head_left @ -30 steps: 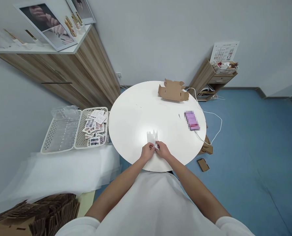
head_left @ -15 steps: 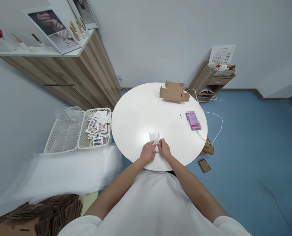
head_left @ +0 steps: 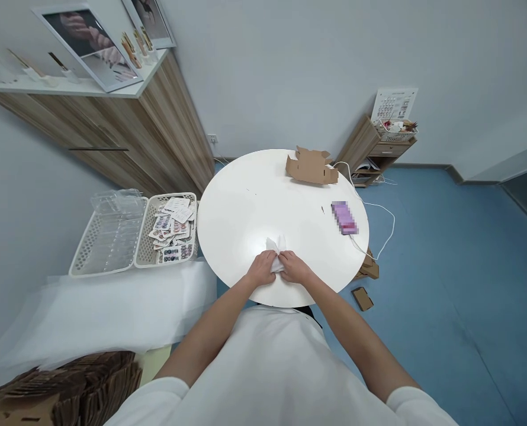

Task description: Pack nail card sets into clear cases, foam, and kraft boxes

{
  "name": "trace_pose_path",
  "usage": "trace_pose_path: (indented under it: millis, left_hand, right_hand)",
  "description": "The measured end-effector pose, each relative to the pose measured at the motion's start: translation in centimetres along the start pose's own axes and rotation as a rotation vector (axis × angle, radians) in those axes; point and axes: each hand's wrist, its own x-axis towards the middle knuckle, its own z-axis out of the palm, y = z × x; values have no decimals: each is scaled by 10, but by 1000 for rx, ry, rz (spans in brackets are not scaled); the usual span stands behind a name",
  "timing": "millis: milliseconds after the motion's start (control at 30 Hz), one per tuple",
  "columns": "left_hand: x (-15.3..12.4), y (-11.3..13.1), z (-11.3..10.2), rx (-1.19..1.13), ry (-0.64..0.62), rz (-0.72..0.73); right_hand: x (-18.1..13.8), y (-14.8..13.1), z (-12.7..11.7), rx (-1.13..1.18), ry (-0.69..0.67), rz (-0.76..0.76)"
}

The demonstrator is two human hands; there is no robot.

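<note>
Close to the near edge of the white table (head_left: pixel 237 219), a small bundle of thin white wrapping sheet (head_left: pixel 277 265) lies between my hands. My left hand (head_left: pixel 262 268) grips its left side with bent fingers. On its right side, my right hand (head_left: pixel 293 268) pinches the sheet, and the two sets of fingertips almost meet at the middle. Two loose white corners stick up beyond my fingers. Whatever may be inside the wrapping is hidden.
An unfolded cardboard box (head_left: pixel 311 167) lies at the table's far side, with a pixelated purple phone-like object (head_left: pixel 344 218) on a white cable to the right. Left of the table are a basket of printed cards (head_left: pixel 171 231), a basket of clear plastic cases (head_left: pixel 112 239) and stacked white sheets (head_left: pixel 112 313).
The sheet's far end, which stood up with a jagged edge, is now gathered into two loose corners. My fingers have closed in on it from both sides. The view has shifted slightly.
</note>
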Motion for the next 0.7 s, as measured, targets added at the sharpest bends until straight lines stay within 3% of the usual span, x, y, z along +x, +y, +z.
trace_pose_path:
  millis: [200, 300, 467, 567, 700]
  left_hand:
    - [-20, 4, -3, -192, -77, -37]
    - [-25, 5, 4, -231, -45, -103]
    - [-16, 1, 17, -209, 38, -348]
    - [-12, -1, 24, -278, 51, -392]
    - [-9, 1, 31, -375, 175, -540]
  right_hand:
    - [-26, -18, -1, 158, -25, 141]
    - [-31, -21, 2, 304, -10, 260]
    - [-19, -14, 6, 438, 136, 429]
    - [-13, -9, 16, 449, 234, 508]
    - [-8, -6, 31, 456, 387, 593]
